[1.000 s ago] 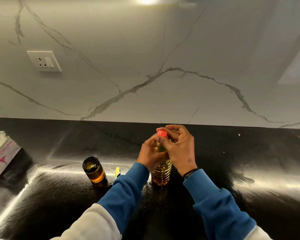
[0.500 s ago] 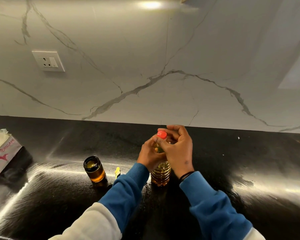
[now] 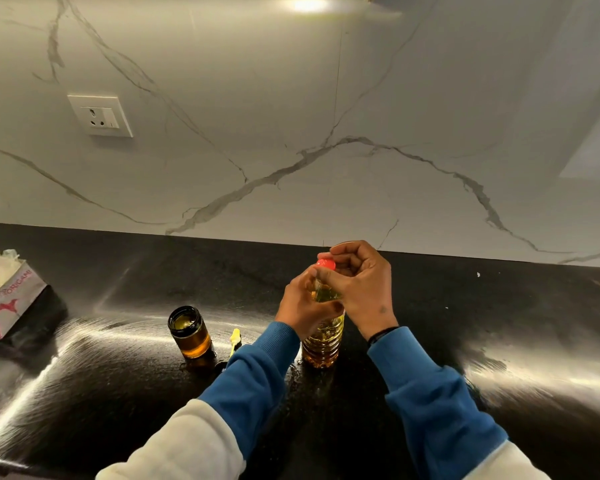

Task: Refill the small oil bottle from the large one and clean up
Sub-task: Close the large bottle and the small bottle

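Left hand (image 3: 303,308) grips upright large bottle (image 3: 323,341) neck; right hand (image 3: 361,289) pinches red cap (image 3: 325,264), pointing up.

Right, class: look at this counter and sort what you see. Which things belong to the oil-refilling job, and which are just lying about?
Belongs to the job:
large oil bottle, gripped by the left hand
red cap, pinched by the right hand
small amber bottle, open
tissue box, probably for cleaning up

Just lying about:
wall socket
small yellow item beside the small bottle; I cannot tell what it is
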A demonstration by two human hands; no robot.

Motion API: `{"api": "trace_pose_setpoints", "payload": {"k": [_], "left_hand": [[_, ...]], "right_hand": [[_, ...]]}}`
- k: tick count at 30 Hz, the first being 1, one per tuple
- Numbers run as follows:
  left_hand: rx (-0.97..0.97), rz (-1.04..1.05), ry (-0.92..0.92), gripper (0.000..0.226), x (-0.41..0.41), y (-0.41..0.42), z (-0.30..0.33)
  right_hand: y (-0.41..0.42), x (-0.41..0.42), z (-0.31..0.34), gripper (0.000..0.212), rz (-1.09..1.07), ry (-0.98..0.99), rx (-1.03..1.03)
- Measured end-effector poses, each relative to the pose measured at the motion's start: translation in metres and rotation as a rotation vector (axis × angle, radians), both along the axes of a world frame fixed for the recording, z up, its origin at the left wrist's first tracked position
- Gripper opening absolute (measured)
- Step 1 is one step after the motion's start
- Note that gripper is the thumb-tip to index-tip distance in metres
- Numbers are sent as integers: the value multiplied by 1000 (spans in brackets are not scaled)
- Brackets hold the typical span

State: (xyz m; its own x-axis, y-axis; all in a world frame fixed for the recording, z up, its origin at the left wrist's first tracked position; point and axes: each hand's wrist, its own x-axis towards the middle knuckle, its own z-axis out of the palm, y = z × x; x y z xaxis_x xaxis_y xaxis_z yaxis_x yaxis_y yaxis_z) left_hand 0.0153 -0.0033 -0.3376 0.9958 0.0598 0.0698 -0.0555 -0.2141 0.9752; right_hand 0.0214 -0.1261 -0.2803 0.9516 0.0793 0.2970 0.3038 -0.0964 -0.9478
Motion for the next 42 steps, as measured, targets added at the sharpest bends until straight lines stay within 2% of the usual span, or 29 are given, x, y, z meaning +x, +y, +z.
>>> {"api": "trace_pose_setpoints", "payload": {"k": [5, 8, 11, 19, 24, 27, 29, 32, 35, 37, 39, 42], "left_hand": [[-20, -7, 38, 52, 1, -2, 1], [-34, 10, 50, 66, -2, -1, 2], [-17, 2, 18, 54, -1, -2, 1], [34, 4, -18, 54, -1, -6, 3], [95, -35, -21, 72, -6, 6, 2], [46, 22, -43, 92, -18, 15, 5], [4, 83, -56, 95, -29, 24, 6], [-85, 195, -50, 86, -51, 48, -3], [-137, 351, -24, 54, -76, 76, -15], [-170, 454, 19, 34, -92, 94, -26], [-213, 545, 86, 25, -107, 109, -41], [-191, 675, 190, 21, -124, 128, -69]], "right_hand": [[10, -11, -4, 43, -133, -46, 7], [5, -8, -1, 50, -74, -24, -41], [-1, -7, -3, 53, -21, 1, -58], [-2, -10, 3, 54, -38, -58, -144], [4, -18, 7, 56, -158, -199, -242], [10, -27, 10, 54, -242, -360, -258], [14, -32, 12, 50, -267, -439, -265], [24, -43, 13, 42, -227, -538, -266], [41, -55, 8, 36, -122, -532, -241], [58, -61, -3, 34, -4, -449, -208], [76, -65, -19, 33, 106, -345, -222], [101, -66, -49, 35, 247, -134, -418]]}}
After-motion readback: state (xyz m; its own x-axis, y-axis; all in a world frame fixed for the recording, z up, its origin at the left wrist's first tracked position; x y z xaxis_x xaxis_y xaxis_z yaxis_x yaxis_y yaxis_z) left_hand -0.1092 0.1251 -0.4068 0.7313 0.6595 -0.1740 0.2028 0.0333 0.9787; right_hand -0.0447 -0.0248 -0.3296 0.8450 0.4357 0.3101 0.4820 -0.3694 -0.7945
